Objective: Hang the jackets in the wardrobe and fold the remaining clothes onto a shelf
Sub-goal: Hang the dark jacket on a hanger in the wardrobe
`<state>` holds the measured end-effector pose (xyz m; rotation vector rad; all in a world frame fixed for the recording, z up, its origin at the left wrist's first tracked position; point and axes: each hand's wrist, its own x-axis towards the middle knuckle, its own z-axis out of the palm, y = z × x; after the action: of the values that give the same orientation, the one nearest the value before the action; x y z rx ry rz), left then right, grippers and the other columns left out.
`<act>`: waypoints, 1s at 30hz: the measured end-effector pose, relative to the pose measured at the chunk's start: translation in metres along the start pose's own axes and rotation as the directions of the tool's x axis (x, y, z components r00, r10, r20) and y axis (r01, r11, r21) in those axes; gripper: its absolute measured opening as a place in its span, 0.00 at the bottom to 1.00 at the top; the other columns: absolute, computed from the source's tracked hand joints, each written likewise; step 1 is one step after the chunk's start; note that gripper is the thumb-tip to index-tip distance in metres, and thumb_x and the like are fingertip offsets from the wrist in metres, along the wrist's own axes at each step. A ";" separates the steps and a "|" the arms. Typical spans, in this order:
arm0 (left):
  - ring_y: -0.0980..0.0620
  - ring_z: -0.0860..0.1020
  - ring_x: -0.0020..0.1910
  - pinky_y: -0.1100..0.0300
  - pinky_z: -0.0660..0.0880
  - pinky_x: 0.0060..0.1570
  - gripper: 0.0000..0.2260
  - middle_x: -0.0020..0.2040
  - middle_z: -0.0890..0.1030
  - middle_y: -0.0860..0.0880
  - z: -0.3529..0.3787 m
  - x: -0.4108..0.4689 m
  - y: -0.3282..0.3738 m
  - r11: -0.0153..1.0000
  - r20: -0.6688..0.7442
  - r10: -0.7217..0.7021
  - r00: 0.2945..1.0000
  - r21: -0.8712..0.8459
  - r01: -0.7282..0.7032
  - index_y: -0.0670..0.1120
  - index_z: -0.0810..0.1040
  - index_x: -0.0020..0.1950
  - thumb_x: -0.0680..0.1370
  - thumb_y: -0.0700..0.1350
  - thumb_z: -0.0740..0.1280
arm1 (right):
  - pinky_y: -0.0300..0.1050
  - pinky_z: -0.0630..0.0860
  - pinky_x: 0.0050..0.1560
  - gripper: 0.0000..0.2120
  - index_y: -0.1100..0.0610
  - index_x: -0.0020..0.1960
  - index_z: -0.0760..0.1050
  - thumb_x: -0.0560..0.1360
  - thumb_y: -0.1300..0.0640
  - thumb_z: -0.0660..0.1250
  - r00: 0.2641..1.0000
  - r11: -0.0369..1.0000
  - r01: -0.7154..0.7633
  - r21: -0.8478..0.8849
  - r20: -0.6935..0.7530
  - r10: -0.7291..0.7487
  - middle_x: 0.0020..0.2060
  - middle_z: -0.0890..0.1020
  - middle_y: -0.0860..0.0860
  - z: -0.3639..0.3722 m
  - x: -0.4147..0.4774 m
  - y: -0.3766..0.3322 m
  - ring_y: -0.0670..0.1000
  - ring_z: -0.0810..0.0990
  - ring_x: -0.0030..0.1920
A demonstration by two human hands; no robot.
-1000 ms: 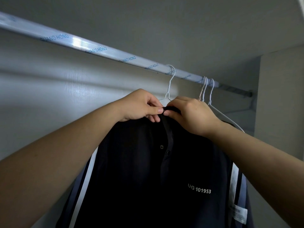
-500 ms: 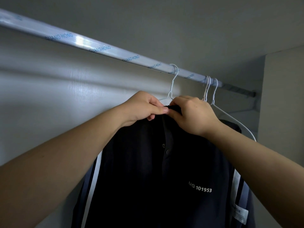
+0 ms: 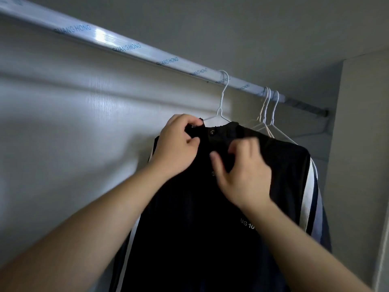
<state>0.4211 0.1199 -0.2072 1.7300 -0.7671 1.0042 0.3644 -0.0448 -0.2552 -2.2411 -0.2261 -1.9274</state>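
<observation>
A black jacket [image 3: 189, 218] with white sleeve stripes and white chest lettering hangs on a white wire hanger [image 3: 222, 98] hooked over the wardrobe rail [image 3: 130, 50]. My left hand [image 3: 179, 144] grips the left side of the collar just under the hanger. My right hand [image 3: 242, 171] is lower on the jacket's front, blurred, with curled fingers at the placket below the top snap; whether it holds fabric is unclear.
Two or three empty white wire hangers [image 3: 270, 110] hang on the rail to the right of the jacket. The wardrobe's side panel [image 3: 362, 144] stands close on the right, the back wall [image 3: 73, 123] behind.
My right hand has let go of the collar top and dropped down the jacket's front. The left hand has shifted slightly left along the collar. The view has moved so the jacket sits further right.
</observation>
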 end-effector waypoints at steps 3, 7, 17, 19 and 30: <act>0.48 0.80 0.37 0.50 0.80 0.47 0.15 0.47 0.79 0.52 0.017 -0.028 -0.025 0.987 -0.072 -0.156 0.985 -0.058 0.152 0.55 0.73 0.47 0.73 0.36 0.72 | 0.42 0.63 0.26 0.25 0.51 0.48 0.65 0.74 0.29 0.61 0.982 0.974 -0.045 -0.221 0.170 0.084 0.42 0.73 0.49 0.017 -0.038 -0.011 0.55 0.78 0.35; 0.60 0.77 0.36 0.64 0.75 0.41 0.13 0.41 0.78 0.55 0.038 -0.051 -0.054 0.968 -0.037 -0.252 0.967 -0.001 0.252 0.56 0.72 0.43 0.73 0.46 0.76 | 0.43 0.60 0.27 0.18 0.53 0.50 0.67 0.77 0.37 0.62 0.935 0.937 -0.114 -0.331 0.283 0.214 0.40 0.78 0.51 0.027 -0.045 -0.010 0.59 0.81 0.34; 0.59 0.78 0.49 0.70 0.72 0.47 0.14 0.51 0.77 0.55 0.053 -0.084 -0.068 0.960 -0.006 -0.275 0.961 0.047 0.275 0.51 0.80 0.55 0.75 0.57 0.73 | 0.24 0.67 0.51 0.10 0.57 0.52 0.77 0.77 0.54 0.60 0.909 0.835 -0.410 0.367 0.247 0.337 0.55 0.75 0.46 0.016 -0.064 0.002 0.35 0.74 0.53; 0.59 0.79 0.52 0.66 0.76 0.52 0.18 0.54 0.78 0.57 0.052 -0.092 -0.061 0.969 -0.024 -0.247 0.969 -0.006 0.247 0.51 0.81 0.59 0.76 0.61 0.69 | 0.27 0.70 0.50 0.10 0.54 0.52 0.79 0.76 0.55 0.61 0.888 0.758 -0.459 0.463 0.263 0.377 0.50 0.80 0.44 0.014 -0.060 0.001 0.39 0.78 0.51; 0.65 0.82 0.42 0.72 0.75 0.40 0.16 0.39 0.84 0.61 0.065 -0.093 -0.018 0.945 0.007 -0.278 0.961 -0.178 0.275 0.56 0.85 0.47 0.75 0.66 0.67 | 0.36 0.67 0.29 0.10 0.55 0.33 0.72 0.73 0.59 0.66 0.844 0.542 -0.535 0.648 0.439 0.309 0.27 0.74 0.44 -0.002 -0.045 0.008 0.43 0.70 0.29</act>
<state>0.4109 0.0701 -0.3101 1.6181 -0.5642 0.7361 0.3577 -0.0531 -0.3000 -1.7252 -0.3856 -0.9662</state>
